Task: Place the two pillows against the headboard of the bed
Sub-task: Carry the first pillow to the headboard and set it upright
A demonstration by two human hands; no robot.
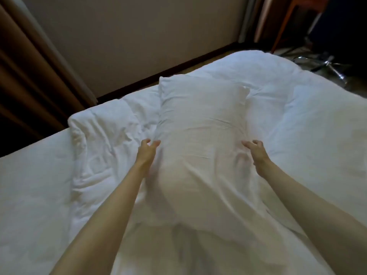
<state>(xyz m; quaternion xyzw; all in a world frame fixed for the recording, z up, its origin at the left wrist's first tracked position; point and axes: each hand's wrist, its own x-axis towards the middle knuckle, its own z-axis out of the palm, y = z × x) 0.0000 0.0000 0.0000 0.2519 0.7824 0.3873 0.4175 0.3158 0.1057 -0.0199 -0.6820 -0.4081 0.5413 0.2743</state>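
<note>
My left hand [146,150] sits at the pillow's [198,124] left edge, fingers curled loosely and spread, touching the cloth but not clamped on it. My right hand [256,150] mirrors it at the right edge, fingers likewise parted and released. Between them the white pillow lies lengthwise, running from near me toward the far wall [139,36], on top of the rumpled duvet [103,135]. Left of that, bare sheet [33,185] shows. A brown curtain [23,76] hangs at far left.
</note>
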